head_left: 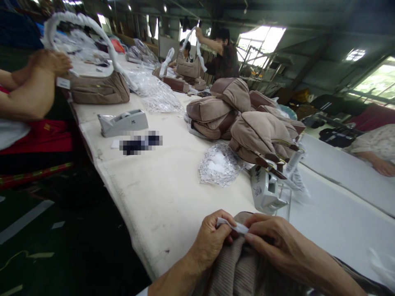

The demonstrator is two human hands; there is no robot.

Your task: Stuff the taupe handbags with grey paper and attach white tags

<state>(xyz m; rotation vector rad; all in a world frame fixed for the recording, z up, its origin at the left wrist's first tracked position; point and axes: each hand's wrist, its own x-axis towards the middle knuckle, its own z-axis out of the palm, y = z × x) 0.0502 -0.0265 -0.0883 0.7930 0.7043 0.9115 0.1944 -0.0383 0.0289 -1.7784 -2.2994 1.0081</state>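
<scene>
Close in front of me is a brown ribbed fabric bag (236, 263), partly covered by my hands and running off the bottom of the view. A narrow white strip (233, 225), of paper or thin wrapping, lies across its top edge. My left hand (212, 234) pinches the strip's left end between thumb and fingers. At the other end, my right hand (271, 236) is closed, thumb and fingertips pressed on the strip and the bag's edge. Just beyond my right hand stands a grey tape dispenser (262, 191).
Brown handbags (256, 129) are heaped across the white table (160, 193), beside crumpled clear plastic (217, 164). Another tape dispenser (125, 122) stands farther left. A co-worker's hands (49, 63) are at a bag (100, 88) with a white-wrapped handle. Other people work at the back and right.
</scene>
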